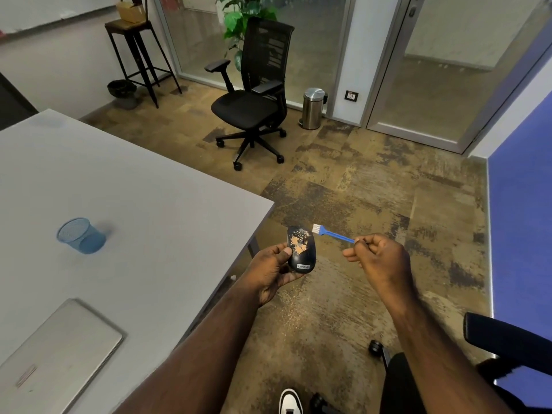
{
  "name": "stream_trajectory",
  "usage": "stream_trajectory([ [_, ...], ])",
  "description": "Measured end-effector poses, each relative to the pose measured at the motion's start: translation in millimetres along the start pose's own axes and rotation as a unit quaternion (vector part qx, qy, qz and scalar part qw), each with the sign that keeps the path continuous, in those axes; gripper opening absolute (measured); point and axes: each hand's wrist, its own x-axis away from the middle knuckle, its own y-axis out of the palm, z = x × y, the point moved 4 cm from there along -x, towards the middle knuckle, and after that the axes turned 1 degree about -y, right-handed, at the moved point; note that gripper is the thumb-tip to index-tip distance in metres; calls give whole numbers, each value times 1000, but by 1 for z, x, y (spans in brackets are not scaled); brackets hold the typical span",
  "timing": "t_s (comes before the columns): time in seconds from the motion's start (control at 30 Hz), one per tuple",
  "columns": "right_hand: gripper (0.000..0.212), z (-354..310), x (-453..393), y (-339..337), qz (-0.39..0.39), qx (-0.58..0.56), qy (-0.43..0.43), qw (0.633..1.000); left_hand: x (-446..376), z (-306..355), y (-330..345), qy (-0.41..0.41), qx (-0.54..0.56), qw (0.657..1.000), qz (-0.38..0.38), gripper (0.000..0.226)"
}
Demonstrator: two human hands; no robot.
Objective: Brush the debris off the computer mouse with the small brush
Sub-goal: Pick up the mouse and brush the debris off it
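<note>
My left hand (270, 271) holds a black computer mouse (301, 251) over the floor, just past the table's corner. Tan crumbs of debris lie scattered over the mouse's upper half. My right hand (378, 259) pinches the end of a small blue brush (331, 233) with white bristles. The bristles point left and hover just right of the mouse's top end, a small gap apart from it.
A grey table (134, 219) on the left carries a blue mesh cup (82, 236) and a closed silver laptop (56, 357). A black office chair (254, 97) and a steel bin (313, 108) stand farther back on the carpet. Another chair's armrest (507, 336) is at lower right.
</note>
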Motion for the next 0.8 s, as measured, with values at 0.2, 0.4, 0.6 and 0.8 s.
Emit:
stream_trajectory([
  [0.2,9,-2,2,4,-8,14,0,1000,-4,-2,-2,-1,-12,1000,4,26],
  [0.4,10,-2,1,9,-32,0,-1,999,-5,-4,-2,2,-32,999,-4,28],
  [0.6,10,-1,-6,11,-24,-12,6,1000,-5,-2,-5,3,-27,1000,-3,29],
  [0.8,12,3,-9,13,-5,-11,20,1000,-3,-1,-5,6,-30,1000,-1,30],
])
